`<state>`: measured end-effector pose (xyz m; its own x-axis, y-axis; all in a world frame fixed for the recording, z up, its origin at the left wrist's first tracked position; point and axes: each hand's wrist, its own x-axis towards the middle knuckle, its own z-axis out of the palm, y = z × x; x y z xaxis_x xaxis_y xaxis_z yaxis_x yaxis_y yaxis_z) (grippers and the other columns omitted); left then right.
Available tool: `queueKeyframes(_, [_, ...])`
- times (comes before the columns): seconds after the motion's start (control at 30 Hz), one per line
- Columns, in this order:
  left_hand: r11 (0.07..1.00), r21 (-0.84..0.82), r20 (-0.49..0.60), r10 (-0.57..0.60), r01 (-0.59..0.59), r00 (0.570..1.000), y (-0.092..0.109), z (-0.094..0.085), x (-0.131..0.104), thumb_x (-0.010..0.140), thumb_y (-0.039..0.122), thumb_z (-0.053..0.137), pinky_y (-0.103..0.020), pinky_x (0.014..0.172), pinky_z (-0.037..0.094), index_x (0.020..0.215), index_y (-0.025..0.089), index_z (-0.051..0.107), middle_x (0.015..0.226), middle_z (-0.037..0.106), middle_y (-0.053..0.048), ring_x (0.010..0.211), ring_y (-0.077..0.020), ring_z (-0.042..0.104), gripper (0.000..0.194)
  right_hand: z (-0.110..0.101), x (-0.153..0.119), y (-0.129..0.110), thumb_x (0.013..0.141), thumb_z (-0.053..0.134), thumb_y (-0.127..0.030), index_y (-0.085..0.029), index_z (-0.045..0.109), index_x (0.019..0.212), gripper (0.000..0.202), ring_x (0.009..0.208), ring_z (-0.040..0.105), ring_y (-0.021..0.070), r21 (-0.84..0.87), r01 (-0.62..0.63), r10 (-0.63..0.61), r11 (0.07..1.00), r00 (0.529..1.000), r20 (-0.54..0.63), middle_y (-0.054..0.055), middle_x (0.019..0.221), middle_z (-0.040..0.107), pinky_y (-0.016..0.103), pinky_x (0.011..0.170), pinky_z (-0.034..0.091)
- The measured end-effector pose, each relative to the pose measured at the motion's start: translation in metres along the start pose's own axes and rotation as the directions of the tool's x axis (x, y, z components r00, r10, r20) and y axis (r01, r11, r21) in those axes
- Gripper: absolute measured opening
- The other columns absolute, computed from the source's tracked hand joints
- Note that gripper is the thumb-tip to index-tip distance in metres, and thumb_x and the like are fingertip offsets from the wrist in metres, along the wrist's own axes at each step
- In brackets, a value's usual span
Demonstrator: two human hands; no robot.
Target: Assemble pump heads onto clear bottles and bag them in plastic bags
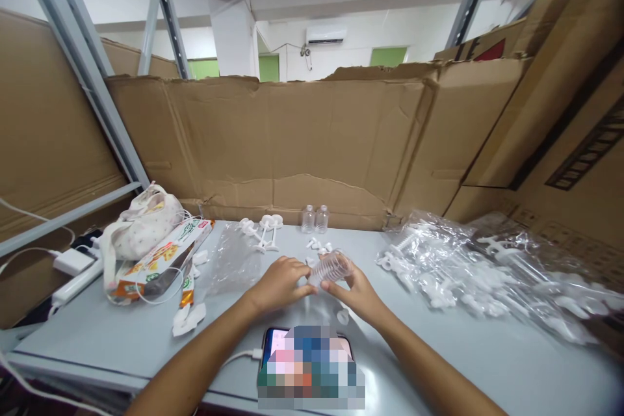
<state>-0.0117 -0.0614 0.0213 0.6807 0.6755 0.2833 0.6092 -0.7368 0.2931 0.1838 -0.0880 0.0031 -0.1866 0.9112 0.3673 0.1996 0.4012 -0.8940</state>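
A small clear ribbed plastic bottle (332, 267) lies on its side between my two hands, just above the grey table (487, 351). My left hand (280, 283) pinches its left end with the fingertips. My right hand (358, 289) grips its right end. Loose white plastic bits (319, 246) lie just behind my hands, and one small white cap (342, 316) sits below my right hand. Two more clear bottles (314, 219) stand upright at the back by the cardboard.
A phone (307, 354) on a white cable lies at the near edge. Clear bags of white plastic parts (492, 273) spread to the right. White T-shaped parts (266, 231), a snack packet (160, 260), a cloth pouch (143, 224) and a power strip (73, 279) sit left. Cardboard walls (302, 143) enclose the table.
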Motion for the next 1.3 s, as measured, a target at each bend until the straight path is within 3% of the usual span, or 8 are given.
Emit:
queueKeyframes(0.17, [0.941, 0.109, -0.106, -0.308, 0.319, 0.945, -0.032, -0.022, 0.017, 0.081, 0.039, 0.059, -0.035, 0.093, 0.035, 0.107, 0.021, 0.062, 0.111, 0.065, -0.009, 0.106, -0.0263, 0.056, 0.032, -0.009, 0.004, -0.004, 0.077, 0.063, -0.039, -0.02, 0.051, 0.101, 0.033, 0.103, 0.058, 0.0257, -0.068, 0.048, -0.054, 0.997, 0.994, -0.097, 0.01, 0.106, 0.063, 0.041, 0.092, 0.042])
queueKeyframes(0.3, [0.806, 0.104, -0.186, -0.56, 0.583, 0.807, -0.084, -0.03, 0.036, 0.085, 0.026, 0.052, -0.038, 0.081, 0.042, 0.106, 0.012, 0.057, 0.103, 0.065, -0.019, 0.099, -0.0314, 0.059, 0.027, -0.014, 0.007, -0.002, 0.076, 0.063, -0.039, -0.02, 0.051, 0.102, 0.034, 0.098, 0.059, 0.0253, -0.154, 0.02, -0.046, 0.988, 0.985, -0.165, 0.008, 0.102, 0.063, 0.04, 0.087, 0.044])
queueKeyframes(0.4, [0.727, 0.067, -0.176, -0.665, 0.683, 0.726, -0.111, -0.026, 0.043, 0.08, 0.022, 0.058, -0.031, 0.069, 0.044, 0.111, 0.013, 0.052, 0.096, 0.068, -0.016, 0.086, -0.0268, 0.064, 0.032, -0.017, 0.008, 0.001, 0.075, 0.063, -0.039, -0.02, 0.052, 0.104, 0.037, 0.095, 0.06, 0.0254, -0.236, -0.002, -0.043, 0.972, 0.982, -0.184, 0.007, 0.102, 0.064, 0.039, 0.084, 0.045])
queueKeyframes(0.5, [0.71, 0.029, -0.194, -0.686, 0.704, 0.701, -0.119, -0.022, 0.042, 0.079, 0.017, 0.056, -0.026, 0.063, 0.042, 0.111, 0.016, 0.05, 0.094, 0.068, -0.012, 0.08, -0.0221, 0.065, 0.033, -0.021, 0.01, 0.004, 0.076, 0.062, -0.04, -0.019, 0.053, 0.105, 0.036, 0.092, 0.061, 0.0249, -0.265, -0.012, -0.044, 0.964, 0.978, -0.205, 0.007, 0.099, 0.065, 0.038, 0.082, 0.047])
queueKeyframes(0.67, [0.838, -0.027, -0.266, -0.531, 0.545, 0.804, -0.095, -0.033, 0.031, 0.09, 0.022, 0.04, -0.023, 0.067, 0.043, 0.115, 0.023, 0.049, 0.099, 0.067, -0.003, 0.084, -0.0154, 0.062, 0.026, -0.029, 0.013, 0.004, 0.076, 0.061, -0.047, -0.019, 0.057, 0.104, 0.04, 0.091, 0.061, 0.0256, -0.461, 0.033, -0.171, 0.887, 0.95, -0.261, 0.009, 0.099, 0.067, 0.039, 0.082, 0.044])
queueKeyframes(0.87, [0.984, -0.003, -0.239, -0.175, 0.18, 0.955, -0.04, -0.035, 0.012, 0.089, 0.017, 0.045, -0.029, 0.09, 0.037, 0.103, 0.025, 0.06, 0.106, 0.065, -0.001, 0.102, -0.017, 0.056, 0.022, -0.03, 0.01, 0.01, 0.079, 0.061, -0.046, -0.022, 0.06, 0.115, 0.043, 0.092, 0.057, 0.0277, -0.846, 0.1, -0.409, 0.524, 0.901, -0.147, 0.01, 0.099, 0.063, 0.048, 0.091, 0.033])
queueKeyframes(1.1, [0.92, 0.39, -0.244, 0.057, 0.044, 0.968, -0.02, -0.017, -0.007, 0.087, 0.007, 0.04, -0.035, 0.075, 0.038, 0.111, 0.017, 0.057, 0.09, 0.063, -0.007, 0.085, -0.0213, 0.055, 0.031, -0.025, 0.008, 0.019, 0.082, 0.059, -0.036, -0.018, 0.057, 0.12, 0.042, 0.089, 0.054, 0.0266, -0.851, 0.207, -0.419, 0.482, 0.908, -0.017, 0.013, 0.1, 0.057, 0.041, 0.079, 0.044])
queueKeyframes(1.3, [0.898, 0.436, -0.186, 0.15, -0.055, 0.971, -0.02, -0.009, -0.014, 0.088, 0.005, 0.033, -0.036, 0.075, 0.04, 0.13, 0.017, 0.042, 0.086, 0.062, -0.006, 0.082, -0.0213, 0.053, 0.045, -0.021, 0.007, 0.021, 0.084, 0.056, -0.029, -0.018, 0.054, 0.122, 0.04, 0.089, 0.055, 0.0273, -0.852, 0.319, -0.45, 0.414, 0.886, 0.113, 0.014, 0.103, 0.057, 0.041, 0.076, 0.048])
